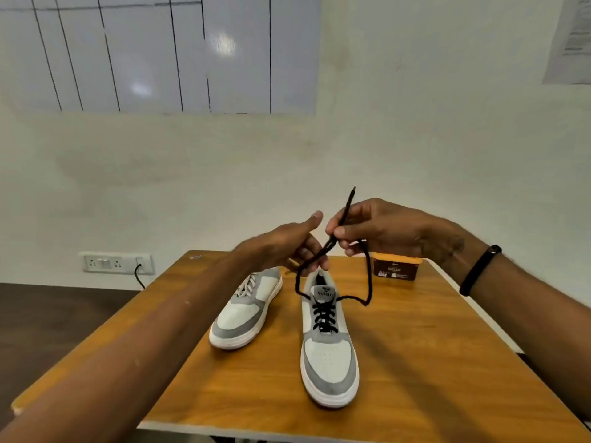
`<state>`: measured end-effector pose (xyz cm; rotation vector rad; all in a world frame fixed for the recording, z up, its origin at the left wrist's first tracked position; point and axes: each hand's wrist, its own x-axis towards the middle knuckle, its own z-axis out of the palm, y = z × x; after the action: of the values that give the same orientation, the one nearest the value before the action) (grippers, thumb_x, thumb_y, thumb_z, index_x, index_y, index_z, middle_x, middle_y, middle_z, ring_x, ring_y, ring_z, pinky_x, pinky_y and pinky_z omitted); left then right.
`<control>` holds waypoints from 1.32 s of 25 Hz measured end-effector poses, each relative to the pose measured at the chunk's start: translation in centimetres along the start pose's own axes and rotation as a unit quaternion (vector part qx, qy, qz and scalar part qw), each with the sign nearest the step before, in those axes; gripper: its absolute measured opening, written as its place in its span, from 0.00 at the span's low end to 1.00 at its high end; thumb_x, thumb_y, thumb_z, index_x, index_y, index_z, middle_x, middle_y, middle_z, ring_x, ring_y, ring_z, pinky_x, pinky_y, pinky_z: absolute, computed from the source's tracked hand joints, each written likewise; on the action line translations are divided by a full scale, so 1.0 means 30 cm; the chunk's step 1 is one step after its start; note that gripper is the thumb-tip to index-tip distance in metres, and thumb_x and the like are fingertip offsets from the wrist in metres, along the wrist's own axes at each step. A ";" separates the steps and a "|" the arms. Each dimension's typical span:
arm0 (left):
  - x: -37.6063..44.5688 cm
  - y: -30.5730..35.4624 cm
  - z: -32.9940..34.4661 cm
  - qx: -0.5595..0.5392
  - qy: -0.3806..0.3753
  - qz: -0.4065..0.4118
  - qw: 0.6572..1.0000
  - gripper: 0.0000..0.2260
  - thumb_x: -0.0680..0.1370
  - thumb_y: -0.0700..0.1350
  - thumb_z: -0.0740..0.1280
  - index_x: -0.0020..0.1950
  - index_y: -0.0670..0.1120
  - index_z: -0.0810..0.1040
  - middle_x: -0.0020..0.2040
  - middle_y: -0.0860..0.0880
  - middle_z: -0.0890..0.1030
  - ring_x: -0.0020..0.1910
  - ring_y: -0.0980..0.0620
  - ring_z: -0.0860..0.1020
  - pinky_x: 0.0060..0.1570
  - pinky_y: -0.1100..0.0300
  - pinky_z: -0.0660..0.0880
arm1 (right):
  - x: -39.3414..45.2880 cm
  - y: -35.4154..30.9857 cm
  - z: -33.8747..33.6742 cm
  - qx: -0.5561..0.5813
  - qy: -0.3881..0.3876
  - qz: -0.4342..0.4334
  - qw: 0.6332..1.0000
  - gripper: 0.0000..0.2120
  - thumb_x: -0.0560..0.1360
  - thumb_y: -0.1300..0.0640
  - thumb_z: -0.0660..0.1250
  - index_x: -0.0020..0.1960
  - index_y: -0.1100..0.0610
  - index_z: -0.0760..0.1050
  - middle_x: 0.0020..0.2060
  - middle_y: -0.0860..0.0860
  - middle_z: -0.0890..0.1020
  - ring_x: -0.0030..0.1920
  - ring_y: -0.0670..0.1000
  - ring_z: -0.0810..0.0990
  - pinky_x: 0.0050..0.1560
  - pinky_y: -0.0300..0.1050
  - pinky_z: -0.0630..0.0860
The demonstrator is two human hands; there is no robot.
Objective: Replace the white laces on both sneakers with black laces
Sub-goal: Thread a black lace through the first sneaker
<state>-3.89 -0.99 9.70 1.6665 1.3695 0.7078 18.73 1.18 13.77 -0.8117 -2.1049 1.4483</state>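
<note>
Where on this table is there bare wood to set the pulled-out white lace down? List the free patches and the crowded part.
Free: the near-right table, between the black-laced sneaker and the right edge; the near-left corner in front of the white-laced sneaker. Crowded: the far middle, where both hands hold the black lace above the sneakers, with the brown box behind.

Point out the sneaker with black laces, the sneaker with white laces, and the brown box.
Sneaker with black laces (327, 356): head view, on its white toe panel.
Sneaker with white laces (238, 316): head view, on its white side panel.
Brown box (396, 270): head view, on its dark front face.
</note>
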 end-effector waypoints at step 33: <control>-0.081 -0.558 0.100 -0.187 0.537 -0.035 0.822 0.21 0.86 0.54 0.64 0.76 0.46 0.70 0.55 0.44 0.79 0.46 0.52 0.76 0.44 0.55 0.75 | -0.142 0.793 0.035 -0.149 0.495 0.059 0.854 0.17 0.77 0.52 0.75 0.65 0.49 0.79 0.60 0.49 0.83 0.62 0.49 0.81 0.61 0.49 0.79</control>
<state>-10.15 -3.34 -6.12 0.8370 1.8201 1.9041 26.12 4.04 -9.08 -1.4309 -1.4534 0.4894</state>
